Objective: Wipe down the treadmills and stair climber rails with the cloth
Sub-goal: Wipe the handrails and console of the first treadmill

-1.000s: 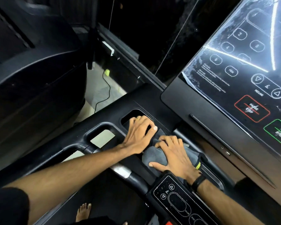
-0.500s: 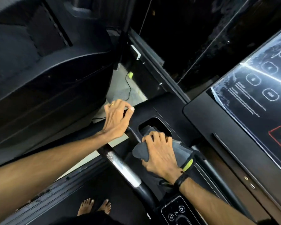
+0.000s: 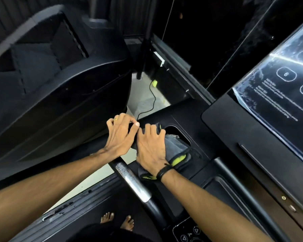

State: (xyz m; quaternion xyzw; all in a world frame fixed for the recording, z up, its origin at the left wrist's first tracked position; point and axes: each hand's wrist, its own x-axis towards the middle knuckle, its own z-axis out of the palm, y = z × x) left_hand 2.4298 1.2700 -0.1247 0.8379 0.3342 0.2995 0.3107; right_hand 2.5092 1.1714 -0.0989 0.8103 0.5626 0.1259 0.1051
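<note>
1. Mid-wipe on the treadmill console tray (image 3: 185,110): grey cloth (image 3: 173,145) with yellow-green trim spread on the black plastic beside the cup-holder recess (image 3: 178,135), one corner dipping over the recess edge.
2. Right hand (image 3: 151,147) pressing flat on the cloth, fingers splayed and mostly straight, tips just short of the recess.
3. Left hand (image 3: 120,135) right beside it, touching the tray's near edge, fingers bent with thumb tip meeting the fingertips (pinching anything? cannot tell, too dark there).
4. Done so far, judging by position only: no telling which surfaces are already clean, as black plastic shows no wipe marks. Probably early to middle of the job.
5. Left to do, by the look of it: metal handrail grip (image 3: 133,182) just below the hands, display panel (image 3: 278,88), the neighbouring machine (image 3: 51,75) on the left.
6. Containers: cup-holder recess dark inside, apparently holding nothing but that cloth corner.
</note>
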